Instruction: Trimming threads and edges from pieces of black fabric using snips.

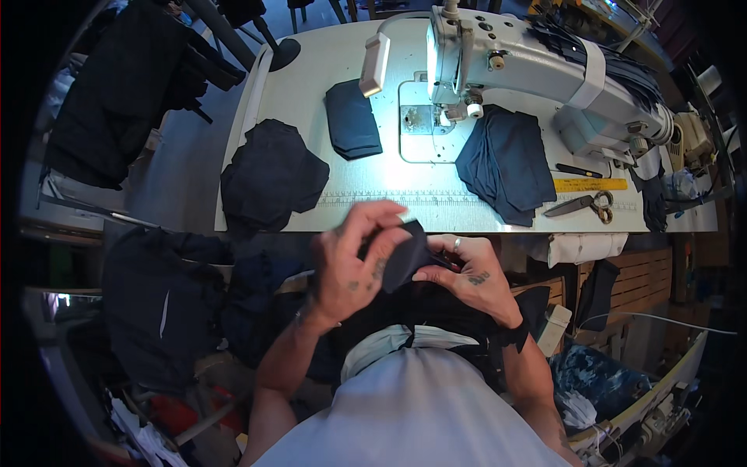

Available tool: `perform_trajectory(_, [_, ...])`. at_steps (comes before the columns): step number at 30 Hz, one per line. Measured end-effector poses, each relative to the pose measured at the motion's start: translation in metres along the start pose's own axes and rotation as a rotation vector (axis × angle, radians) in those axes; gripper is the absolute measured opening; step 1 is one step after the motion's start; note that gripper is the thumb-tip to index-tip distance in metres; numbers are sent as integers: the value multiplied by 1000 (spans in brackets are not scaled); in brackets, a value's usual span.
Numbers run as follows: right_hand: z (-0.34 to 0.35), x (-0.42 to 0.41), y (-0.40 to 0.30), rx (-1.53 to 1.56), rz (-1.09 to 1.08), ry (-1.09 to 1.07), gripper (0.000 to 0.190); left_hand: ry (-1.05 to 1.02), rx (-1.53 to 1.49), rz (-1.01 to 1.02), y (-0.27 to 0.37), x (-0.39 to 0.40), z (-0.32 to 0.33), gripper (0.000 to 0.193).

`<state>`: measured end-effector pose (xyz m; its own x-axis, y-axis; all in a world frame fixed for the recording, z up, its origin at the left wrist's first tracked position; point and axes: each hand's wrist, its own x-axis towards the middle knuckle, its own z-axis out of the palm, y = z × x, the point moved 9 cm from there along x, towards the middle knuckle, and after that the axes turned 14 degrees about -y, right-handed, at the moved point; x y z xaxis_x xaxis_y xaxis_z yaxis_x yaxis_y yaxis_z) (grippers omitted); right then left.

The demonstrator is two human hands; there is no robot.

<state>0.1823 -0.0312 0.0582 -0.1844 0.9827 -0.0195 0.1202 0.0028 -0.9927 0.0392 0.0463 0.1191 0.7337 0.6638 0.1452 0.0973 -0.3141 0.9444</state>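
Between my two hands, just off the front edge of the sewing table, is a small dark fabric piece [407, 257]. My left hand [359, 262] pinches its left side between thumb and fingers and looks slightly blurred. My right hand [470, 271] grips the other side with the thumb on top. A small dark object with a bit of red [454, 266] shows under the right fingers; what it is I cannot tell. Beyond the hands stands an industrial sewing machine [496, 58] with its lamp lit over the needle plate [418, 119].
Dark fabric pieces lie in a left pile [271, 175], a middle stack [353, 119] and a right fanned stack [508, 163]. Scissors [583, 205], a yellow ruler [590, 185] and a black-handled tool [578, 170] lie at right. More dark cloth [163, 309] hangs at left.
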Motion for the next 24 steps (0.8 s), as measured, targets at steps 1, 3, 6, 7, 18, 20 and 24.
perform_trajectory(1, [5, 3, 12, 94, 80, -23, 31, 30, -90, -46, -2, 7, -13, 20])
perform_trajectory(3, [11, 6, 22, 40, 128, -39, 24, -5, -41, -111, -12, 23, -39, 21])
perform_trajectory(6, [15, 18, 26, -40, 165, -5, 18, 9, -53, -105, -40, 46, -70, 16])
perform_trajectory(7, [15, 23, 23, -68, 149, 45, 19, 4, -23, -121, -45, 55, -79, 15])
perform_trajectory(18, [-24, 178, 33, 95, 18, 320, 42, 110, 671, -32, -93, 218, -168, 14])
perform_trajectory(20, [-37, 188, 29, -154, 126, 379, 42, 118, 716, -34, -104, 231, -162, 15])
perform_trajectory(24, [-39, 174, 12, -424, 174, 389, 46, 98, 883, -5, -139, 233, -158, 19])
